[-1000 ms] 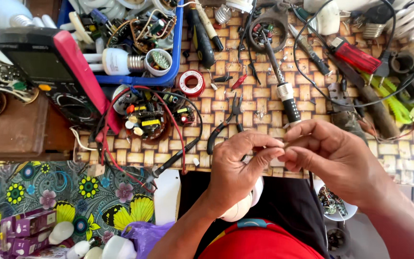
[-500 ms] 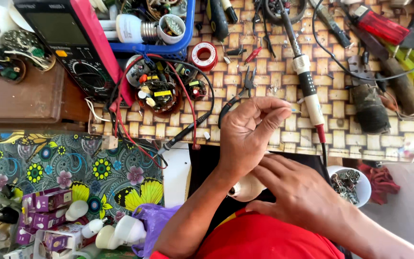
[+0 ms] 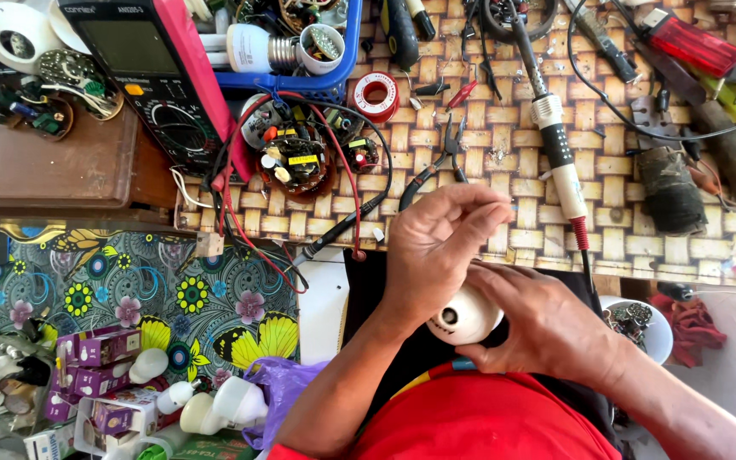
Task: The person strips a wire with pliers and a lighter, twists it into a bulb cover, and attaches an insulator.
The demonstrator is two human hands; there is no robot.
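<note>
Holding a white bulb housing [image 3: 464,315] low over the lap, right hand [image 3: 547,328] wrapped around its side, fingers closed on it. Left hand [image 3: 436,247] sits just above, fingertips pinched together; I think there's a thin lead or small part between them, but the view is too poor to confirm.

Progress as I read it: housing is open and stripped, a dark hole shows in its face, no board inside that I can see. A round driver board [image 3: 296,163] lies apart on the woven surface [image 3: 504,153], populated with small capacitors and a yellow part, red and black wires looping round it. So disassembly looks done; refit and closing look left.

Materials: housing is smooth matte plastic, dome-shaped. Surface is a plaited cane mat, checkered tan. Soldering iron [image 3: 555,145] lies near the left hand, white grip, red collar. Small pliers [image 3: 440,162] beside it, solder spool [image 3: 378,92] with red rim. Multimeter [image 3: 159,81] up left, dark body, red casing.
</note>
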